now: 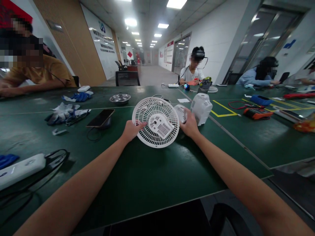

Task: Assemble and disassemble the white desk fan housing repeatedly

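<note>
bare forearms (81, 180) up front, leading to a white fan grille (158, 125) held up over the green table (137, 177). left of the grille: a phone (102, 117), then a steel bowl (119, 99). left hand (131, 130) is pinching the grille's left rim, thumb on the front. right hand (190, 124) is at its right rim, fingers curled, can't tell what they're pinching tho. white plastic housing (201, 109) right of the grille, orange multimeter (258, 113) farther right.

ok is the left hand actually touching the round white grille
Touching. The head view shows it: the left hand grips the left rim of the round white grille, its thumb lying across the ribs.
</note>
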Motion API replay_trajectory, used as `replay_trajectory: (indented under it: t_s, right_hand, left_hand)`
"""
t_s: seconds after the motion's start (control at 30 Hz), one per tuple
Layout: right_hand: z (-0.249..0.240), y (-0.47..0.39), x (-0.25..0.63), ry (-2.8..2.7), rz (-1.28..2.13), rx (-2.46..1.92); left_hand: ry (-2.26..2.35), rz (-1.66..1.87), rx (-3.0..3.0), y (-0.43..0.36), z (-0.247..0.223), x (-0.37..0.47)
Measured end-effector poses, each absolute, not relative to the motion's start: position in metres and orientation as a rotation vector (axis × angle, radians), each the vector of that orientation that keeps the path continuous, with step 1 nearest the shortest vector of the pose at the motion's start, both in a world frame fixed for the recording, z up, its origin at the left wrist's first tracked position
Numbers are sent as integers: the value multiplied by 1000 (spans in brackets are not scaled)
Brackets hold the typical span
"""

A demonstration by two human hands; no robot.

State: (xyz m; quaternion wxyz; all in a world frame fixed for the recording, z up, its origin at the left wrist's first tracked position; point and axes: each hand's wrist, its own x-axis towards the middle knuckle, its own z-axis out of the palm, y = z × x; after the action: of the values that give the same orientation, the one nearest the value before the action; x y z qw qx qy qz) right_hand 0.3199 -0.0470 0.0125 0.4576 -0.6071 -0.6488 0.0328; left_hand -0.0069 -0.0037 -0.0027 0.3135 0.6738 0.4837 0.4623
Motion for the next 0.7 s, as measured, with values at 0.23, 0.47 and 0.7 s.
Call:
replay_trajectory:
  t_s: [0.23,0.47,0.7]
  right_hand:
    - [14,-46,328,-1775,-295,-1753]
    - [33,-45,367,-1343,-636,-1461]
    - [4,-29,414,-1107,-328,-1662]
  left_hand:
    - [1294,1085,1633,-1,2,-18]
    - [1303,1045,1522,12,-5,-33]
    - [1308,1103,1515,5,-6,-31]
